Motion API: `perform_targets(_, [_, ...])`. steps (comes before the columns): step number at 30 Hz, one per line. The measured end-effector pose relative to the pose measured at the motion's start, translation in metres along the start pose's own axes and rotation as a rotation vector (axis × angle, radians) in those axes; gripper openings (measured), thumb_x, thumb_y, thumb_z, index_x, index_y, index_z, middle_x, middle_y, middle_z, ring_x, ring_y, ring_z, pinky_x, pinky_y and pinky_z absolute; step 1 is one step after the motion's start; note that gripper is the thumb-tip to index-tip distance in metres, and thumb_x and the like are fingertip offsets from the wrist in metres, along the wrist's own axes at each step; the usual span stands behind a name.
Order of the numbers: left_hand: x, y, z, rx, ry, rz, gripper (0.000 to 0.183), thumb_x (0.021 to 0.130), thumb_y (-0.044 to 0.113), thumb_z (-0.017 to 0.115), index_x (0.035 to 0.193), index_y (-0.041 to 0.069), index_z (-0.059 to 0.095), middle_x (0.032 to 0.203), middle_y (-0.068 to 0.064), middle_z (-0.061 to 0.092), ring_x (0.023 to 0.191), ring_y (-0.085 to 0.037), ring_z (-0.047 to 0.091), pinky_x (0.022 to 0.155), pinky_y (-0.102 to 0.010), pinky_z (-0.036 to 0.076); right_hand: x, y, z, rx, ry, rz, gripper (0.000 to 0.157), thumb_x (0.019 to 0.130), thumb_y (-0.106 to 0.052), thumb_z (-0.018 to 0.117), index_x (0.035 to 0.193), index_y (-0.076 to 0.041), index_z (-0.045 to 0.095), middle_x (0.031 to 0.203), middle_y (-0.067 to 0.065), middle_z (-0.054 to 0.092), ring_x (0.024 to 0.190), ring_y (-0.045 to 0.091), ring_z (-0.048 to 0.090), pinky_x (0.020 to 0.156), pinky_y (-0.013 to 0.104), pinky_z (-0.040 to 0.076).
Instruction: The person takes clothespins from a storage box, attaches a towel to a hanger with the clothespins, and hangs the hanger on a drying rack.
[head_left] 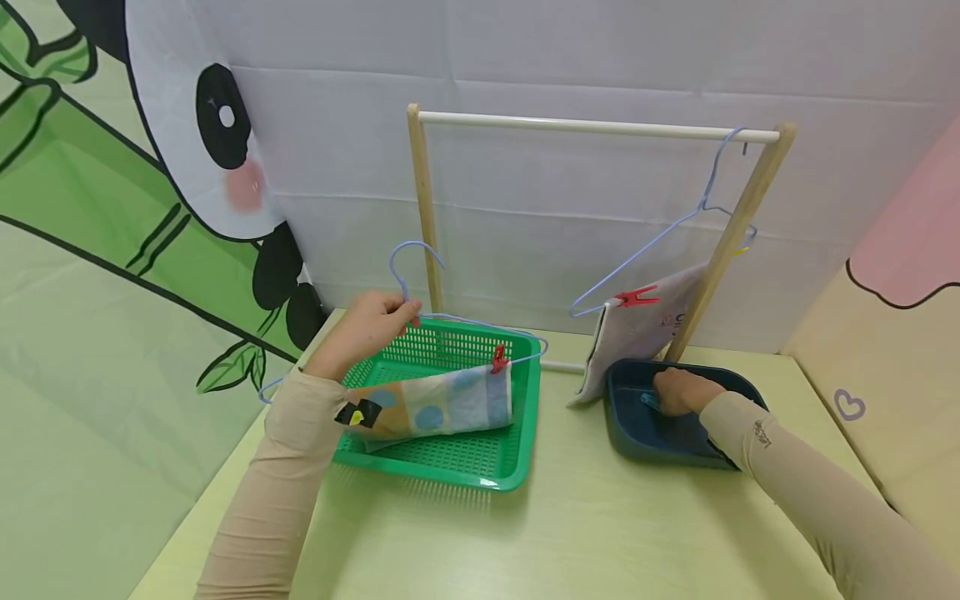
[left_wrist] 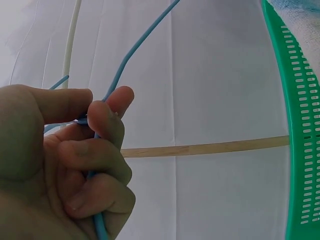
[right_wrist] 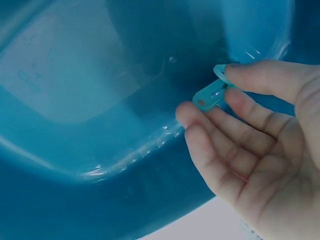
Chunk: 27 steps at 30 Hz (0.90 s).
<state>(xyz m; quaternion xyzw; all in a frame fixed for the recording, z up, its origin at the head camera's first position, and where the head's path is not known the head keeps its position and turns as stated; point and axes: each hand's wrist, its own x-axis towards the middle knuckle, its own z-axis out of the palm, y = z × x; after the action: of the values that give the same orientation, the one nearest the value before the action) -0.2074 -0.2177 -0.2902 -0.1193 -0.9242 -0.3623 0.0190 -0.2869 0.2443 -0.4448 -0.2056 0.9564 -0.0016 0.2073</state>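
Observation:
My left hand [head_left: 370, 329] grips a blue wire hanger [left_wrist: 131, 52] just below its hook, over the green basket [head_left: 450, 479]. From that hanger hangs a patterned towel [head_left: 431, 406], fixed at its right end by a red clothespin [head_left: 498, 358]. Inside the dark blue basin [head_left: 637, 446], my right hand [head_left: 681, 392] pinches a light blue clothespin [right_wrist: 210, 95] between thumb and index finger; the other fingers are loosely bent. In the left wrist view the hanger wire runs through the curled fingers [left_wrist: 95, 160].
A drying rack with a white bar [head_left: 585, 125] and wooden posts stands behind. On its right end hangs another blue hanger [head_left: 637, 254] with a pale cloth [head_left: 648, 321] held by a red clothespin [head_left: 637, 296]. The cloth's lower end reaches beside the basin.

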Motion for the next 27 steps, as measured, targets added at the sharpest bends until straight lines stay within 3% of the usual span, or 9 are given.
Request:
perform_targets(10, [0.0032, -0.0014, 0.0015, 0.006, 0.003, 0.006, 0.040, 0.101, 0.032, 0.046, 0.080, 0.005, 0.067, 0.083, -0.007, 0.067, 0.064, -0.021, 0.049, 0.060, -0.033, 0.039, -0.0010, 0.0002, -0.0017, 0.009, 0.003, 0.006, 0.003, 0.085, -0.003, 0.059, 0.085, -0.003, 0.056, 0.083, 0.010, 0.056, 0.073, 0.024, 0.052, 0.068, 0.043, 0.045])
perform_targets(17, [0.0034, 0.0014, 0.0022, 0.001, -0.002, -0.006, 0.039, 0.101, 0.030, 0.046, 0.075, 0.006, 0.064, 0.081, -0.006, 0.066, 0.062, -0.022, 0.046, 0.059, -0.033, 0.038, 0.0006, 0.0000, -0.0004, -0.001, -0.003, 0.021, 0.008, 0.086, -0.003, 0.058, 0.078, -0.006, 0.056, 0.076, 0.007, 0.052, 0.067, 0.022, 0.048, 0.064, 0.039, 0.042])
perform_targets(27, [0.0046, -0.0001, 0.0026, -0.003, 0.001, 0.002, 0.039, 0.101, 0.028, 0.047, 0.072, 0.006, 0.062, 0.084, -0.008, 0.067, 0.061, -0.021, 0.046, 0.059, -0.033, 0.037, 0.0010, 0.0001, -0.0009, -0.003, -0.004, 0.017, 0.007, 0.088, -0.009, 0.058, 0.086, -0.002, 0.058, 0.082, 0.009, 0.055, 0.073, 0.023, 0.052, 0.070, 0.043, 0.045])
